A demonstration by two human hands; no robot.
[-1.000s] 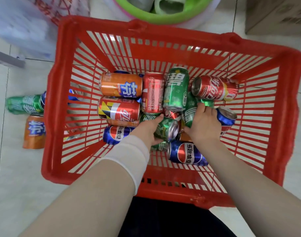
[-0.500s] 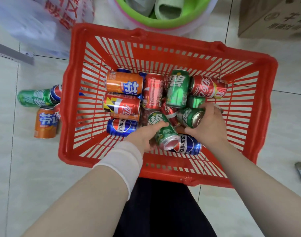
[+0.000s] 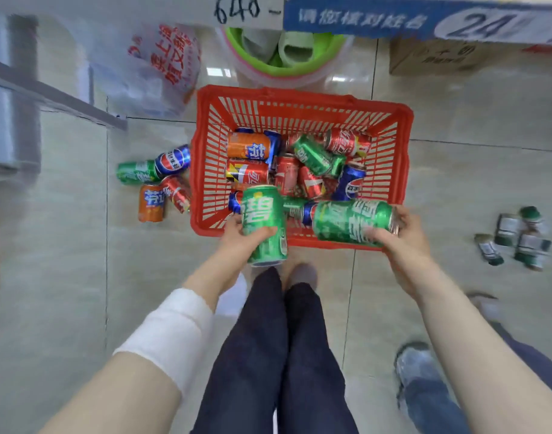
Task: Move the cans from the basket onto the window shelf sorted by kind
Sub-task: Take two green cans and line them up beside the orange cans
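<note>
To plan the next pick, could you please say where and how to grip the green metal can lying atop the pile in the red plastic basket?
Probably round its middle, from above: the green metal can lies on its side, diagonal, atop the pile in the red plastic basket, its curved upper side bare.

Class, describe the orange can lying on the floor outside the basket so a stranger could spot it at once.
Find the red basket on the tiled floor. Just left of it, outside, four cans lie clustered; the orange can lies nearest the camera. Its neighbours are a green can, a blue can and a red can, so it alone is orange.
</note>
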